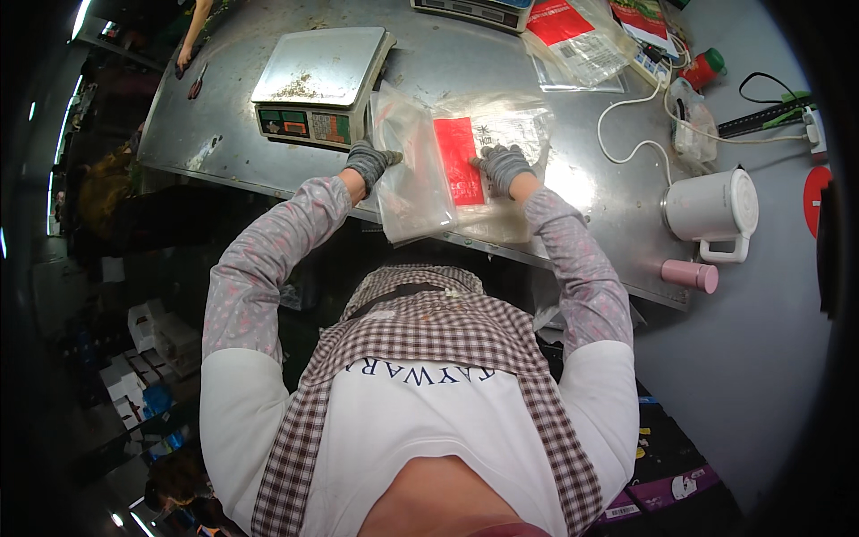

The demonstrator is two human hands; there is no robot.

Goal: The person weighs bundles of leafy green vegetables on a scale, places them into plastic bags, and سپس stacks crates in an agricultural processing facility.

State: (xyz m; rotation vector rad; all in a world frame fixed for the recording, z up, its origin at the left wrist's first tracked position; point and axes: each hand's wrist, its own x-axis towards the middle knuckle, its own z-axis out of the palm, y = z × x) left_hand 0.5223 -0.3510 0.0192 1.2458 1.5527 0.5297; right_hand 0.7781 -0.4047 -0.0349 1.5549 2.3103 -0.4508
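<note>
My left hand (374, 163), in a grey glove, has its fingers curled on the left edge of a folded clear plastic bag (410, 192), gripping it. My right hand (501, 166), also gloved, lies with thumb and fingers apart on clear printed bags (506, 215) with a red panel (456, 161), just right of the folded bag. The bags rest on a steel table (224, 152) and overhang its near edge. A scale (318, 67) with a silver pan stands just beyond my left hand.
Red scissors (197, 82) lie near another person's hand (184, 55). A second scale (470, 13) and more bags (573, 45) sit at the back. Cables (617, 106), a red-green container (702, 70), a white kettle (711, 210) and a pink flask (687, 276) line the right side by a grey wall.
</note>
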